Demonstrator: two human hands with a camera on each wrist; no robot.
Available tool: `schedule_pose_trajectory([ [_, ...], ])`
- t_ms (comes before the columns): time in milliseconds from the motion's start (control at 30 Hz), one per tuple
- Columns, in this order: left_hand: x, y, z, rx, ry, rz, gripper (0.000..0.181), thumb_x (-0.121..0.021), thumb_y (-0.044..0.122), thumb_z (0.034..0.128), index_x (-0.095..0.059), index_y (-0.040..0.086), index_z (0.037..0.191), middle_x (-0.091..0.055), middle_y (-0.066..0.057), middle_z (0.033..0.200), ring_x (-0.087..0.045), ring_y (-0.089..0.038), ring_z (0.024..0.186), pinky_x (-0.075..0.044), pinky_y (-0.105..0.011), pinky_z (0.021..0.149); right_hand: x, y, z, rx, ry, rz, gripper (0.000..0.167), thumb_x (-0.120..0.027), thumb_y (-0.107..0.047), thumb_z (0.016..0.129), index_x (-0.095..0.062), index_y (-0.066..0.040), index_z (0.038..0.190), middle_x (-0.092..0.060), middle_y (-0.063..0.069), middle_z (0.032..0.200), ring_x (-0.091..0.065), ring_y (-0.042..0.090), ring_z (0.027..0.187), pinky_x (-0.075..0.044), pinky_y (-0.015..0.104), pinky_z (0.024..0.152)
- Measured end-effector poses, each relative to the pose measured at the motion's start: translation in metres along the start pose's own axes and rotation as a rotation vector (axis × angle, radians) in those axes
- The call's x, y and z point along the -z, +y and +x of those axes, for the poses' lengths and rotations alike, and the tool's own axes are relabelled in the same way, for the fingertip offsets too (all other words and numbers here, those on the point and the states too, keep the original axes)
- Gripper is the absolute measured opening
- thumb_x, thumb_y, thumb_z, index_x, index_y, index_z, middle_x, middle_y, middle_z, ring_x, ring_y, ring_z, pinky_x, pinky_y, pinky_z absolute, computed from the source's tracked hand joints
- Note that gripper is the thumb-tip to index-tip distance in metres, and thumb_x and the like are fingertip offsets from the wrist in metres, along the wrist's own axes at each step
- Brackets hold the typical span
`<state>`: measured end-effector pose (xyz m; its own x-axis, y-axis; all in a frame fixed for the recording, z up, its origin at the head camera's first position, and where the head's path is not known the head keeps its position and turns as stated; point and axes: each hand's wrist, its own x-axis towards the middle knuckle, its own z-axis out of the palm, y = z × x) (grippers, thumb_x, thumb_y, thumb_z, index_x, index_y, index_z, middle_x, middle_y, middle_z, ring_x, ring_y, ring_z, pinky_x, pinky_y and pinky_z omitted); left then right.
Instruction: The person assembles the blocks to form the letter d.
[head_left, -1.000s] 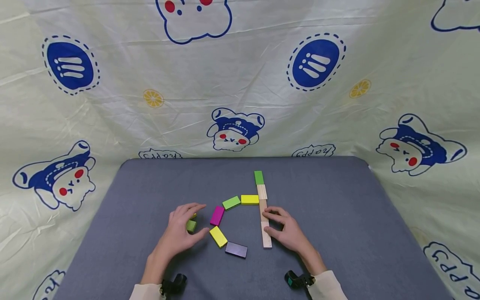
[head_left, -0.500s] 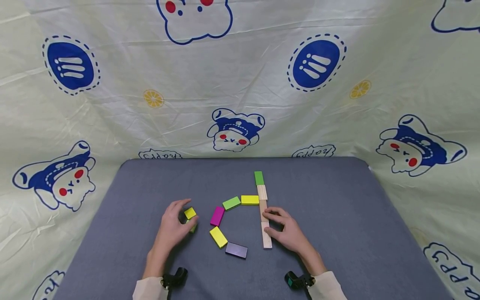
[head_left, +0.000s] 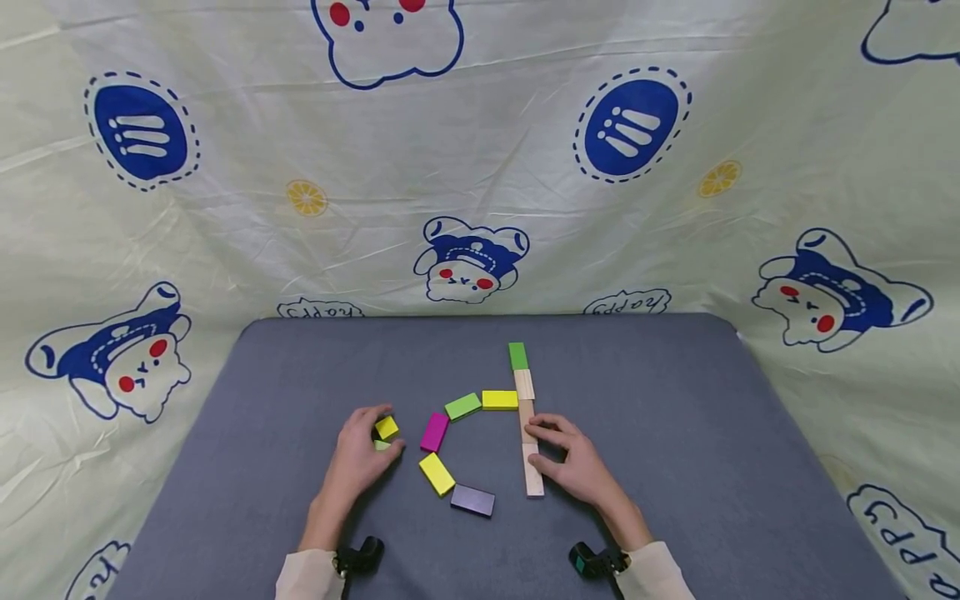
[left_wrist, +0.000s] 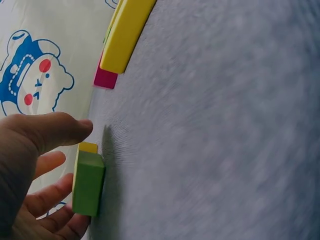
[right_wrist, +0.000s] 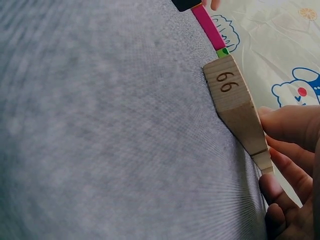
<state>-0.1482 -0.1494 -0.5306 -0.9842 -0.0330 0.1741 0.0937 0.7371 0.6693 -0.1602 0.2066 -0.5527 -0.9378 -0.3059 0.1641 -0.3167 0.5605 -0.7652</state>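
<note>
At the left, my left hand [head_left: 360, 450] is spread around a yellow block [head_left: 387, 428] and a green block [left_wrist: 89, 182]. In the left wrist view its thumb stands apart from them, and the fingers lie close behind the green block; whether they touch it I cannot tell. My right hand [head_left: 573, 462] rests its thumb and fingertips on the row of plain wooden blocks. The nearest wooden block [right_wrist: 230, 90] carries the number 66. A green block [head_left: 518, 356] tops that row.
Left of the row runs a curve: a yellow block [head_left: 499, 400], a light green block [head_left: 462, 406], a magenta block [head_left: 434, 432], another yellow block [head_left: 437, 474] and a purple block [head_left: 472, 501]. Everything lies on a grey cloth-covered table [head_left: 637, 375] before a printed curtain [head_left: 480, 150].
My left hand drew back left from the curve, then shifted slightly right again around the yellow and green blocks. The right hand and the laid-out blocks stay put.
</note>
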Motion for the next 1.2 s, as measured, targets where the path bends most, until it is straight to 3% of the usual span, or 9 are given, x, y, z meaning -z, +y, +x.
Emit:
schedule_pose_trajectory([
  [200, -0.0060, 0.0012, -0.0016, -0.019, 0.050, -0.002, 0.045, -0.082, 0.003, 0.0803, -0.069, -0.001, 0.123, -0.065, -0.021, 0.119, -0.064, -0.037, 0.109, -0.051, -0.054, 0.097, -0.0010, 0.0000, 0.0005, -0.005, -0.008, -0.004, 0.043, -0.080, -0.021, 0.090, -0.071, -0.009, 0.131, -0.062, 0.003, 0.137, -0.055, 0.032, 0.133, -0.042, 0.059, 0.109],
  [433, -0.0106, 0.0008, -0.0027, 0.026, 0.079, -0.007, 0.039, -0.082, 0.004, 0.0807, -0.072, -0.001, 0.117, -0.066, -0.020, 0.113, -0.065, -0.036, 0.104, -0.052, -0.053, 0.094, -0.0010, -0.0004, 0.0010, -0.005, -0.012, 0.009, 0.044, -0.079, -0.019, 0.090, -0.071, -0.009, 0.132, -0.062, 0.003, 0.138, -0.054, 0.032, 0.134, -0.042, 0.059, 0.110],
  [733, -0.0105, 0.0006, -0.0059, 0.042, 0.103, -0.043, 0.035, -0.084, 0.004, 0.0804, -0.074, 0.001, 0.113, -0.068, -0.017, 0.110, -0.066, -0.032, 0.100, -0.053, -0.050, 0.091, -0.0007, -0.0005, 0.0010, -0.005, -0.014, 0.015, 0.043, -0.080, -0.017, 0.090, -0.071, -0.010, 0.132, -0.062, 0.003, 0.138, -0.054, 0.032, 0.134, -0.042, 0.059, 0.110],
  [1200, -0.0045, 0.0087, -0.0090, -0.046, 0.163, -0.084, 0.037, -0.086, 0.006, 0.0785, -0.075, 0.006, 0.114, -0.068, -0.011, 0.108, -0.065, -0.022, 0.090, -0.055, -0.041, 0.080, 0.0001, -0.0006, 0.0003, 0.011, -0.009, 0.009, 0.043, -0.079, -0.017, 0.090, -0.071, -0.008, 0.131, -0.062, 0.005, 0.138, -0.054, 0.033, 0.133, -0.042, 0.059, 0.109],
])
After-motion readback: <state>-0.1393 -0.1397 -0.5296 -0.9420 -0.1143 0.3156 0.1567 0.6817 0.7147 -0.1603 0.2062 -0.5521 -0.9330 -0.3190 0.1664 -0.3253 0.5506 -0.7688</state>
